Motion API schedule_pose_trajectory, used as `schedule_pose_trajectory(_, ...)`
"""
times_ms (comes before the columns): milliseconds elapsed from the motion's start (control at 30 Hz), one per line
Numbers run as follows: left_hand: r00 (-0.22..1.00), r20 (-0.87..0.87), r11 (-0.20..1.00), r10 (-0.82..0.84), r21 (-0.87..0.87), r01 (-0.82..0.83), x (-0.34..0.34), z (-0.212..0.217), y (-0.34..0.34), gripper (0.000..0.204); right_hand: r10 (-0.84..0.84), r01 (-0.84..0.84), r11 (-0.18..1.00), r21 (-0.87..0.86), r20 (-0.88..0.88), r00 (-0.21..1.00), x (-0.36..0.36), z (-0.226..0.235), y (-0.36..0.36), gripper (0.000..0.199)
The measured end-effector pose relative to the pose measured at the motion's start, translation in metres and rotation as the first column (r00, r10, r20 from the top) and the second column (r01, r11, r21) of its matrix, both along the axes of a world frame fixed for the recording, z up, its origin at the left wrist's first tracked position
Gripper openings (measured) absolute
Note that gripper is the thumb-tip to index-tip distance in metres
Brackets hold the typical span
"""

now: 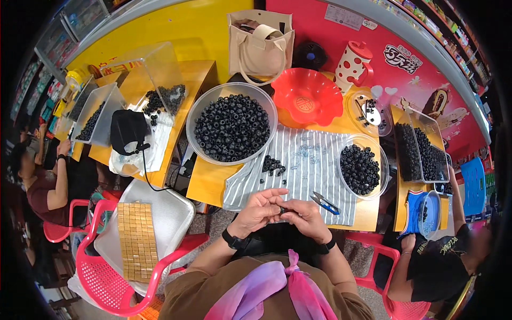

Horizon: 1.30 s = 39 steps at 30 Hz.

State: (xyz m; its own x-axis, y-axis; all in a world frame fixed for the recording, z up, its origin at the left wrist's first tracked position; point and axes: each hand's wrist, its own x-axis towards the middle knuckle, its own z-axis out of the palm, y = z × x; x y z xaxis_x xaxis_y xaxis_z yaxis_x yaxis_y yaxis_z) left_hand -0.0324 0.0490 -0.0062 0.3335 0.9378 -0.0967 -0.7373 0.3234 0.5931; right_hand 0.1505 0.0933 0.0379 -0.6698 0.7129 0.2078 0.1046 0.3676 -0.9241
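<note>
In front of my body, both hands meet at the near edge of the table. My left hand (260,210) is closed, thumb and fingers pinching a small dark piece (282,210). My right hand (306,217) pinches the same piece from the other side; fingers hide most of it. Beneath and beyond them lies a grey striped cloth (314,178). A loose pile of small black ring-shaped parts (273,165) sits on it, along with tiny clear pieces (305,152). Blue-handled thread snips (325,203) rest just right of my right hand.
A large clear tub (192,128) of black parts stands at left, a smaller round tub (385,178) at right. Behind are a red scalloped bowl (306,96), a beige tote bag (261,48) and a spotted mug (353,64). Co-workers sit at side tables; a pink chair (101,266) stands left.
</note>
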Motion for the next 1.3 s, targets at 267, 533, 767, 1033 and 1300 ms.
schedule_pose_trajectory(267,0.999,0.020,0.999,-0.042,0.008,0.042,-0.001,0.002,-0.001,0.047,0.100,-0.100,0.995,-0.010,-0.015,0.995,0.001,0.003,0.005,0.020)
schedule_pose_trajectory(533,0.999,-0.003,0.999,-0.037,-0.016,0.037,-0.004,0.006,-0.004,0.047,0.105,-0.097,0.981,0.168,-0.037,0.994,-0.006,-0.004,0.005,0.024)
schedule_pose_trajectory(767,0.997,0.008,0.997,-0.073,0.006,0.073,-0.007,0.004,-0.003,0.047,0.162,-0.154,0.972,0.178,-0.031,0.986,-0.004,-0.003,0.008,0.030)
schedule_pose_trajectory(1033,0.844,-0.468,0.959,0.263,0.226,-0.173,0.025,0.001,0.005,0.043,-0.028,-0.049,0.885,0.462,0.159,0.987,0.012,-0.007,0.016,0.027)
schedule_pose_trajectory(1300,0.227,-0.780,0.792,0.584,0.608,0.051,0.039,0.013,0.002,0.047,-0.214,0.036,0.761,0.648,0.198,0.956,0.015,-0.018,-0.004,0.025)
